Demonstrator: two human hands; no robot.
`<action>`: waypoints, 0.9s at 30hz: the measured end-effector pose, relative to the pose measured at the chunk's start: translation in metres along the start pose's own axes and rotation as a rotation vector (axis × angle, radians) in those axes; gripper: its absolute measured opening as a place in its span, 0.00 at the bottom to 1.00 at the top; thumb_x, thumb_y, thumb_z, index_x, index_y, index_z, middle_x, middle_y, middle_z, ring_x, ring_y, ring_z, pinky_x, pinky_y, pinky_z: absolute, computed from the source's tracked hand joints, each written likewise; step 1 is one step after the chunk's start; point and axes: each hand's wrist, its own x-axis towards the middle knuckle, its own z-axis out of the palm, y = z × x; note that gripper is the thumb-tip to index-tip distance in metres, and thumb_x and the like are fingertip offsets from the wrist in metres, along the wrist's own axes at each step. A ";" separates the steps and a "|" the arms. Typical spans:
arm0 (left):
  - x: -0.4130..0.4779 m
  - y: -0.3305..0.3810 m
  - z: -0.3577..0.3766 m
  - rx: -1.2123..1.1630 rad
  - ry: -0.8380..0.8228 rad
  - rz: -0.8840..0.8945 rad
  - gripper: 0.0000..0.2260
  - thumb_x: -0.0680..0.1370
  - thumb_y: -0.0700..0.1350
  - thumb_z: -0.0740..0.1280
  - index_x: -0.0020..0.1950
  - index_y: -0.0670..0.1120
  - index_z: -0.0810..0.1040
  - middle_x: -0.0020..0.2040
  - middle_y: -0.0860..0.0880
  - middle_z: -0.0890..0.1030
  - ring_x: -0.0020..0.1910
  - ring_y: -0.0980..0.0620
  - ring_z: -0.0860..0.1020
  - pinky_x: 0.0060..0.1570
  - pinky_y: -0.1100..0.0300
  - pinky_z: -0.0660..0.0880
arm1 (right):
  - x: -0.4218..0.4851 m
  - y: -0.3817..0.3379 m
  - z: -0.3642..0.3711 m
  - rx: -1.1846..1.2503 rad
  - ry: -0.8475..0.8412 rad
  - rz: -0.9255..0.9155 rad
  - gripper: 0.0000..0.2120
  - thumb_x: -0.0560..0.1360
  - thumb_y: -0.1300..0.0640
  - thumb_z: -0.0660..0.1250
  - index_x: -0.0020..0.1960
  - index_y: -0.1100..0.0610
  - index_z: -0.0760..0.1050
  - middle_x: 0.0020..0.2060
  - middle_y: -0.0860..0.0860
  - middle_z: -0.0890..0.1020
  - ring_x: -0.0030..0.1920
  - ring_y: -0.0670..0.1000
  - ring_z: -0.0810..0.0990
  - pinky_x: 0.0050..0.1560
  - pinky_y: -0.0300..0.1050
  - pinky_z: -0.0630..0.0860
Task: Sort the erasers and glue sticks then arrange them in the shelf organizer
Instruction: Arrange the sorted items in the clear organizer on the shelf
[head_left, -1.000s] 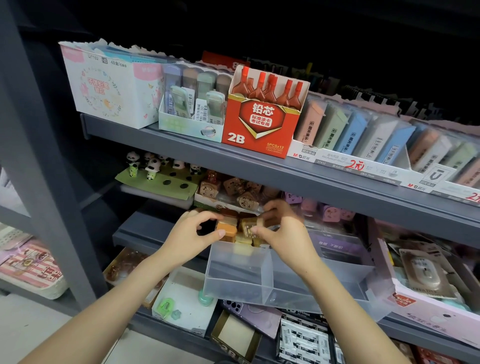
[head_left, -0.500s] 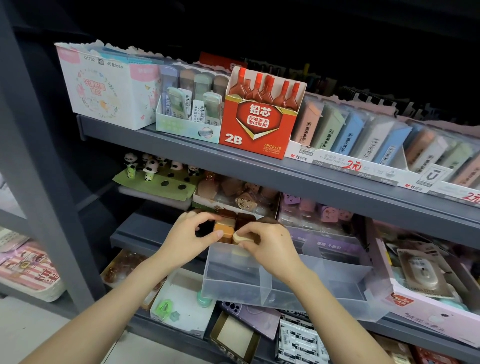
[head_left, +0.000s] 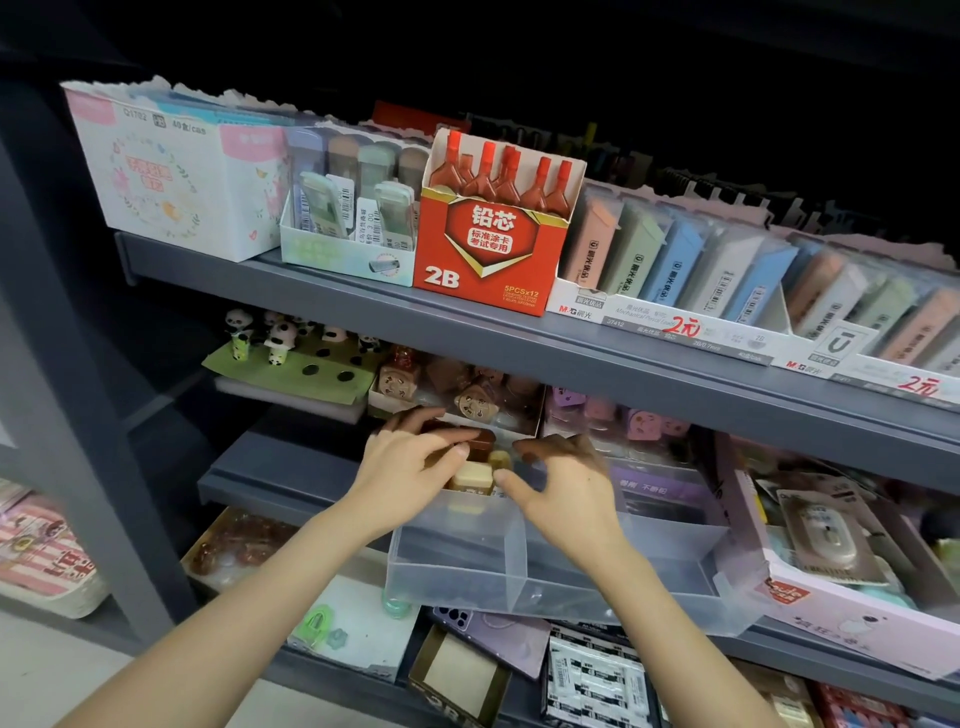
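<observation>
bin (head_left: 452, 571) front half open, shelf (head_left: 519, 358) edge close above | erasers (head_left: 472, 475) stacked at bin's back | left hand (head_left: 410, 467) pinched them | right hand (head_left: 571, 488) fingers apart, thumb just beside

Pair of hands, left hand (head_left: 410, 470) and right hand (head_left: 569, 491): bare, slender fingers, short plain nails. Pair of forearms: bare along the whole visible length, slim, smooth. Both cut off by the lower edge.
</observation>
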 end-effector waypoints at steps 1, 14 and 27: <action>0.000 0.000 0.001 0.011 -0.012 -0.010 0.13 0.80 0.53 0.59 0.63 0.63 0.75 0.71 0.55 0.67 0.70 0.50 0.64 0.67 0.53 0.61 | 0.002 0.000 0.001 -0.033 -0.042 -0.017 0.18 0.74 0.41 0.64 0.61 0.47 0.76 0.56 0.48 0.79 0.61 0.53 0.68 0.57 0.44 0.67; 0.001 -0.006 0.001 -0.034 -0.105 -0.041 0.13 0.80 0.53 0.60 0.65 0.63 0.73 0.71 0.55 0.65 0.66 0.48 0.68 0.68 0.51 0.61 | 0.019 0.014 -0.013 0.273 -0.252 -0.029 0.13 0.69 0.50 0.72 0.49 0.46 0.71 0.40 0.42 0.76 0.41 0.47 0.75 0.36 0.37 0.70; 0.002 -0.011 0.005 -0.109 -0.112 -0.044 0.14 0.80 0.53 0.62 0.65 0.61 0.73 0.70 0.54 0.66 0.65 0.47 0.69 0.68 0.49 0.63 | 0.020 0.002 0.001 0.438 -0.184 0.013 0.16 0.71 0.62 0.69 0.58 0.52 0.78 0.44 0.48 0.82 0.42 0.47 0.78 0.44 0.36 0.74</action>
